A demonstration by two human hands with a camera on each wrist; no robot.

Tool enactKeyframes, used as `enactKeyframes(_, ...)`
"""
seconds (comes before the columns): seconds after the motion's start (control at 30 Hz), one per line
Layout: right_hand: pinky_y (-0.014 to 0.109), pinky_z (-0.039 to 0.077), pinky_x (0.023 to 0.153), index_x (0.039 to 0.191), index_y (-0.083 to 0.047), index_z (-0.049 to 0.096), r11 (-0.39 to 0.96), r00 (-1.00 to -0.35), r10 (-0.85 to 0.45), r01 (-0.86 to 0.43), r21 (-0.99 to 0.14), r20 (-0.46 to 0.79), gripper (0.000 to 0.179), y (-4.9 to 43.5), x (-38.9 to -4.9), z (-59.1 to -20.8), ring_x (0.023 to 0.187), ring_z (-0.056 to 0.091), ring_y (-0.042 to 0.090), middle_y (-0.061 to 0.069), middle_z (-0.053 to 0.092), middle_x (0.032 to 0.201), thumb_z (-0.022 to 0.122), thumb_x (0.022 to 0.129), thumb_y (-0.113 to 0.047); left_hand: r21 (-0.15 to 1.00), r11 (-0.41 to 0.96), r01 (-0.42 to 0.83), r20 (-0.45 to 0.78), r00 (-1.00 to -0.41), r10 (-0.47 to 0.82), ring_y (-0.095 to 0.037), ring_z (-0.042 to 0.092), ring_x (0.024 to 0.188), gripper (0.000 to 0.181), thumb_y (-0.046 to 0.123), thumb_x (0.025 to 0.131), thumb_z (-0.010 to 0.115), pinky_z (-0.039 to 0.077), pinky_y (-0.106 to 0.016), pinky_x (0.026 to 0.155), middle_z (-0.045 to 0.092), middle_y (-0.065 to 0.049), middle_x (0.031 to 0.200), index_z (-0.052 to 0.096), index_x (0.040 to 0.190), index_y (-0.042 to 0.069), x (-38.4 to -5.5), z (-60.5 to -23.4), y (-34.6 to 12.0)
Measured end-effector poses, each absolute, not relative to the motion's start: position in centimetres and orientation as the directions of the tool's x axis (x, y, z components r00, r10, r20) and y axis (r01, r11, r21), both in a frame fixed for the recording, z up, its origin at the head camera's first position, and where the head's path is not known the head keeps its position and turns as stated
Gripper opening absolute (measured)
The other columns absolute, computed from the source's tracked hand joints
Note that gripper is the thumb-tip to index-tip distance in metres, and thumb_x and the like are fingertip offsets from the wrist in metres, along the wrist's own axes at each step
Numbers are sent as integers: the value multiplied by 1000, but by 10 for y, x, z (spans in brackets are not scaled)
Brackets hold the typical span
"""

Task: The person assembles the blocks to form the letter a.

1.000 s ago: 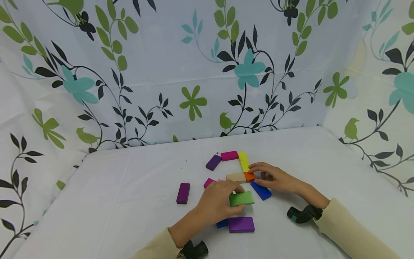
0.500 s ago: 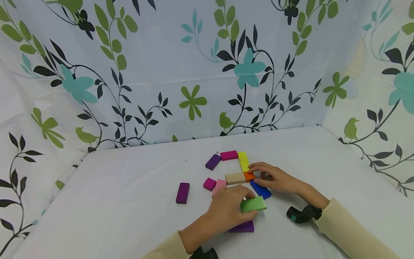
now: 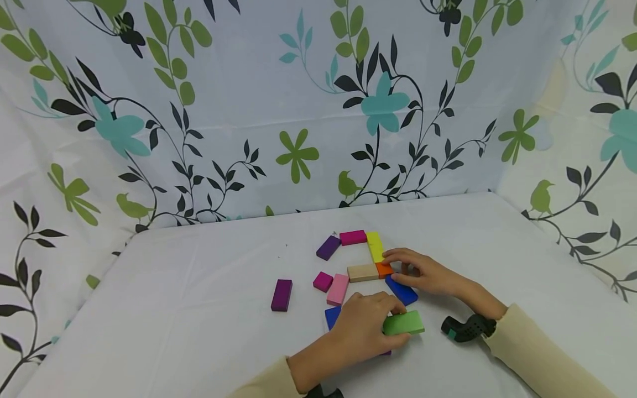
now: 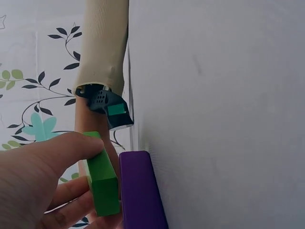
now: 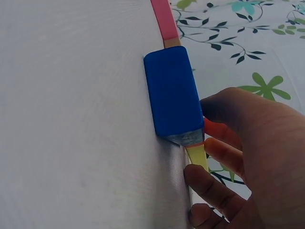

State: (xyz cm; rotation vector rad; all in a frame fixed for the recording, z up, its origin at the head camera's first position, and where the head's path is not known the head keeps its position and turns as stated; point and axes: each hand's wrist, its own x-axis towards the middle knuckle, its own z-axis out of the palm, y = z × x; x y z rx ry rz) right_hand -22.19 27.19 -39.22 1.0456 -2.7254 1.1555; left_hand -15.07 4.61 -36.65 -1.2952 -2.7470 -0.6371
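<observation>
My left hand [image 3: 365, 323] grips a light green block [image 3: 404, 323] between thumb and fingers, low over the table's near part. A purple block [image 4: 140, 191] stands beside it in the left wrist view; the hand mostly hides it in the head view. My right hand [image 3: 423, 272] rests with relaxed fingers at the blue block [image 3: 402, 291] and the orange block [image 3: 384, 270]. In the right wrist view its thumb is right at the edge of the blue block. A yellow block [image 3: 375, 247] and a tan block [image 3: 363, 273] adjoin the orange one.
Pink [image 3: 338, 289] and magenta [image 3: 323, 282] blocks lie left of the tan one, with another blue block [image 3: 332, 317] partly behind my left hand. Farther back are a dark purple block [image 3: 328, 247] and a magenta bar [image 3: 353, 237]. A plum block [image 3: 281, 295] lies apart on the white table [image 3: 199, 309].
My left hand has carried the green block rightward and a little nearer, uncovering the pink block and covering most of the near purple one. My right hand has stayed in place.
</observation>
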Motion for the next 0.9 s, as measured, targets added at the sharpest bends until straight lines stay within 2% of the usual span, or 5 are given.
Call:
enactKeyframes(0.4,21,49,75,127,-7,60,562,-809,-552,-540,-626,202,34,271,-224,-395,89,52,11,19,51,138,63,95,-16,280,589,758,142,-640,756,7,56,87,32,46,86,71,39,-17,73,68,16,98,69,109,23,-147,-374,59)
enactKeyframes(0.9,21,48,73,126,-5,60,533,-791,-563,-570,-625,241,33,272,-224,-397,87,51,10,19,52,136,64,94,-12,318,582,749,154,-646,748,8,50,74,27,45,82,73,32,-15,65,63,17,85,71,99,24,-148,-377,55)
